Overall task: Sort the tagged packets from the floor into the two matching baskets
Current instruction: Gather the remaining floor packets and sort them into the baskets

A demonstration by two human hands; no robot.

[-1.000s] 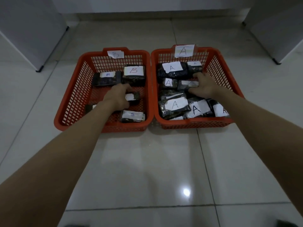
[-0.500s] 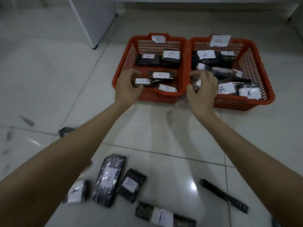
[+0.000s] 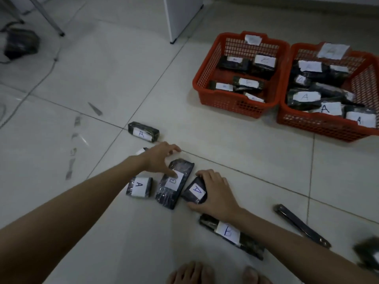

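Observation:
Dark packets with white tags lie on the tiled floor. My right hand (image 3: 213, 193) curls round a small packet tagged A (image 3: 194, 190). My left hand (image 3: 162, 158) hovers spread over the long packet tagged B (image 3: 174, 182), its thumb touching the tag. Another A packet (image 3: 139, 187) lies left of it, a further A packet (image 3: 143, 132) sits beyond my left hand, and a long B packet (image 3: 229, 232) lies under my right wrist. The orange B basket (image 3: 205, 78) and the orange A basket (image 3: 320, 124) stand at the upper right, both holding several packets.
A dark flat strip (image 3: 301, 228) lies on the floor at the right, with a blurred packet (image 3: 369, 253) at the right edge. A white cabinet (image 3: 180, 15) stands behind the baskets. A black bag (image 3: 20, 44) and cables sit far left. My toes (image 3: 205, 273) show at the bottom.
Both hands left the baskets and came down and back to the packets on the floor. My right hand has taken hold of an A packet; the view swung left and down.

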